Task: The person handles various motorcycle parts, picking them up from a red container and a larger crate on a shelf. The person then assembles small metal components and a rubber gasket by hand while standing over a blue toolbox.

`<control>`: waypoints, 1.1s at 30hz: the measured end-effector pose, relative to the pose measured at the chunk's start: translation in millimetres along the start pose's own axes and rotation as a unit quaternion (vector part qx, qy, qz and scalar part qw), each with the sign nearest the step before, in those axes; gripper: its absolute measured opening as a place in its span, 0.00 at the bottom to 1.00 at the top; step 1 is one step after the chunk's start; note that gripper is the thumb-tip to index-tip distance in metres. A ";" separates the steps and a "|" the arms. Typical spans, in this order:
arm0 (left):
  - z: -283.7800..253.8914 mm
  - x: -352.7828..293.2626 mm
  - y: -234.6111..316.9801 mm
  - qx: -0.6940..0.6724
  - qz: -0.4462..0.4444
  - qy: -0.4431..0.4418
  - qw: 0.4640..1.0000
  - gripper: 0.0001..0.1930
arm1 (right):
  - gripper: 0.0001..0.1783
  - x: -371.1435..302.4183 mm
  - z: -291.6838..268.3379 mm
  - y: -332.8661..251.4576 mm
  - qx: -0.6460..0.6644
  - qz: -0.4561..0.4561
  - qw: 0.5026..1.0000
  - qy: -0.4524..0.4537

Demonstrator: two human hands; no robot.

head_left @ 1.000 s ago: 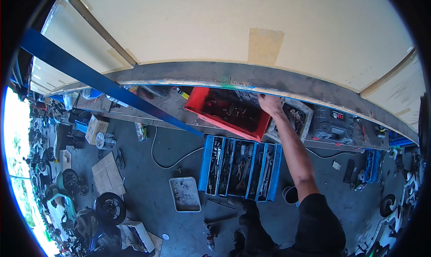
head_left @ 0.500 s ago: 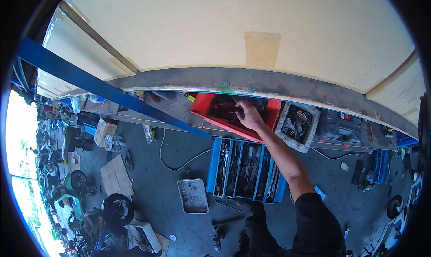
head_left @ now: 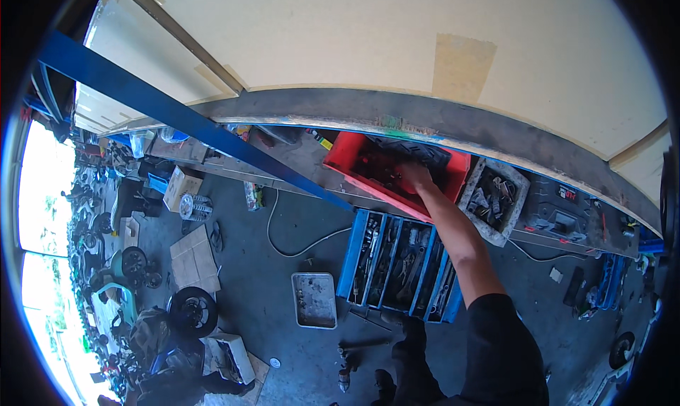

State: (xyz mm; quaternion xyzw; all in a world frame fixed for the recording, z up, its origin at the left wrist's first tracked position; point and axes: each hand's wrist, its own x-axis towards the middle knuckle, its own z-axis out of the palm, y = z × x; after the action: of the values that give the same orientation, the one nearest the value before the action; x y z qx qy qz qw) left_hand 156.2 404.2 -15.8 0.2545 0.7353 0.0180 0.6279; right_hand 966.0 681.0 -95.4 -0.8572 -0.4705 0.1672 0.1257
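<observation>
1. Bin [head_left: 375, 190], red, sits on the bench [head_left: 290, 154], slanted, with small dark parts inside; clock directions run from the hand, 12 at the top of the view.
2. Right hand [head_left: 414, 175] is down inside the bin; the forearm crosses the near rim from 5 o'clock. In the dark, I cannot tell how far the fingers are spread or whether they have hold of anything.
3. At 12, the edge of the beam [head_left: 340, 107] runs close along the bin's far rim, so headroom there looks tight. A dark ridged piece lies along the bin's far inner side.
4. At 4, a pale-rimmed crate [head_left: 487, 229] of metal parts stands just beside the bin, with little gap between; beyond it is a black case [head_left: 559, 218].
5. At 9 to 10, a blue bar [head_left: 177, 115] slants down toward the bin's left end.
6. At 6, the blue toolbox [head_left: 350, 258] is spread wide, directly below the bin's near edge in view.
7. At 7, a metal tray [head_left: 319, 309] lies apart from the toolbox. Clear floor [head_left: 255, 300] stretches at 8, left of the tray, below a looped hose [head_left: 268, 229].
</observation>
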 end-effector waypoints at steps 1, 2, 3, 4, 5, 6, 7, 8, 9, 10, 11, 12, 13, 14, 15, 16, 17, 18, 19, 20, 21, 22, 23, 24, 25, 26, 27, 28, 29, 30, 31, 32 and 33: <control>7.8 7.5 5.9 0.002 0.002 -0.010 1.000 0.22 | 0.15 -1.3 -7.5 15.9 0.028 0.053 0.998 -0.025; 0.6 -4.8 4.3 0.012 0.017 0.012 1.000 0.23 | 0.14 -15.7 -9.8 -16.3 0.104 0.039 0.994 0.020; -2.3 -13.3 5.4 0.025 0.034 0.024 0.999 0.23 | 0.13 -32.3 -28.3 -40.2 0.146 0.013 0.989 0.032; -3.0 -15.5 9.2 0.049 0.059 0.026 0.997 0.23 | 0.12 -51.7 -51.8 -55.0 0.180 -0.007 0.983 0.047; 0.1 -13.7 15.4 0.042 0.060 0.029 0.997 0.23 | 0.11 -72.8 -70.8 -68.0 0.223 -0.045 0.970 0.079; 11.9 -11.9 32.4 0.075 0.099 0.035 0.992 0.22 | 0.11 -95.1 -89.3 -82.2 0.263 -0.082 0.955 0.110; 23.7 -21.6 51.9 0.108 0.129 0.050 0.984 0.22 | 0.10 -119.3 -106.5 -105.0 0.295 -0.134 0.936 0.136; 58.2 -34.3 106.8 0.031 0.060 0.072 0.995 0.28 | 0.11 -142.1 -121.2 -111.1 0.310 -0.161 0.929 0.118; 67.6 -36.4 126.8 0.168 0.191 0.068 0.965 0.23 | 0.12 -162.1 -129.2 -133.8 0.332 -0.204 0.914 0.115; 122.2 -60.0 193.8 0.147 0.218 0.030 0.964 0.20 | 0.13 -186.0 -142.0 -134.2 0.319 -0.211 0.920 0.086; 146.5 -75.5 234.2 0.146 0.255 0.003 0.956 0.20 | 0.14 -202.7 -155.2 -150.7 0.324 -0.236 0.914 0.058; 165.1 -88.4 265.8 0.125 0.292 -0.041 0.947 0.23 | 0.14 -216.6 -168.2 -167.5 0.320 -0.254 0.912 0.034; 184.0 -103.8 298.8 0.080 0.344 -0.114 0.929 0.24 | 0.14 -233.9 -178.2 -181.5 0.316 -0.269 0.910 0.009; 203.7 -120.6 328.8 0.023 0.386 -0.206 0.899 0.27 | 0.15 -246.4 -191.6 -192.2 0.311 -0.292 0.904 -0.008; 221.0 -140.1 354.0 -0.019 0.400 -0.248 0.882 0.28 | 0.18 -258.3 -196.3 -202.2 0.298 -0.322 0.899 0.001; 230.9 -157.8 371.9 -0.060 0.412 -0.289 0.862 0.30 | 0.19 -269.9 -199.4 -212.1 0.297 -0.350 0.888 -0.013; 237.4 -170.6 389.0 -0.064 0.417 -0.292 0.858 0.30 | 0.20 -277.3 -210.5 -218.3 0.285 -0.376 0.881 -0.014; 237.5 -182.7 397.1 -0.066 0.441 -0.309 0.840 0.29 | 0.20 -286.3 -215.6 -226.6 0.285 -0.381 0.879 -0.019; 236.9 -189.6 401.0 -0.067 0.465 -0.329 0.819 0.28 | 0.20 -294.7 -220.5 -233.5 0.299 -0.388 0.872 -0.018; 233.8 -195.4 403.6 -0.056 0.469 -0.311 0.825 0.22 | 0.21 -301.4 -225.4 -239.7 0.315 -0.396 0.862 -0.014; 229.0 -198.3 399.7 -0.059 0.474 -0.308 0.823 0.22 | 0.21 -308.9 -228.1 -243.8 0.314 -0.402 0.860 -0.013; 224.4 -197.5 394.7 -0.081 0.465 -0.320 0.821 0.19 | 0.21 -316.4 -229.5 -247.1 0.349 -0.399 0.848 0.002; 220.0 -199.0 391.8 -0.102 0.458 -0.332 0.818 0.16 | 0.22 -321.9 -230.6 -250.6 0.385 -0.396 0.833 0.020; 216.7 -203.9 388.8 -0.109 0.465 -0.332 0.813 0.15 | 0.22 -326.3 -233.3 -254.0 0.384 -0.402 0.831 0.023; 213.5 -208.8 386.8 -0.109 0.471 -0.332 0.810 0.15 | 0.22 -330.4 -236.3 -257.4 0.387 -0.409 0.826 0.019; 209.4 -212.6 384.2 -0.118 0.471 -0.338 0.806 0.15 | 0.22 -334.4 -237.9 -261.3 0.391 -0.416 0.821 0.014; 205.3 -216.2 382.4 -0.127 0.471 -0.345 0.802 0.15 | 0.22 -337.4 -239.8 -265.3 0.389 -0.421 0.819 0.018; 201.1 -219.8 381.9 -0.127 0.476 -0.344 0.799 0.15 | 0.21 -339.8 -241.8 -269.6 0.380 -0.434 0.817 0.023; 199.0 -221.6 379.8 -0.137 0.479 -0.343 0.796 0.16 | 0.21 -342.9 -243.1 -272.3 0.368 -0.445 0.816 0.026; 196.5 -223.4 377.7 -0.148 0.481 -0.342 0.794 0.16 | 0.21 -346.9 -242.9 -275.8 0.364 -0.448 0.816 0.026; 194.3 -228.2 376.2 -0.150 0.484 -0.342 0.791 0.16 | 0.20 -351.7 -241.1 -279.6 0.425 -0.403 0.810 -0.036; 193.2 -235.7 375.2 -0.148 0.482 -0.327 0.799 0.16 | 0.20 -355.4 -238.4 -282.4 0.482 -0.355 0.795 -0.098; 191.0 -240.2 374.6 -0.146 0.480 -0.311 0.807 0.16 | 0.20 -357.8 -233.8 -284.0 0.479 -0.359 0.795 -0.099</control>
State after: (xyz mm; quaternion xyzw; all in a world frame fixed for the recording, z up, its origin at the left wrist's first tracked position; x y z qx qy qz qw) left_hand 485.8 578.8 293.0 0.4722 0.2739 0.3439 0.7640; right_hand 664.1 513.0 284.0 -0.4357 -0.6143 0.3976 0.5242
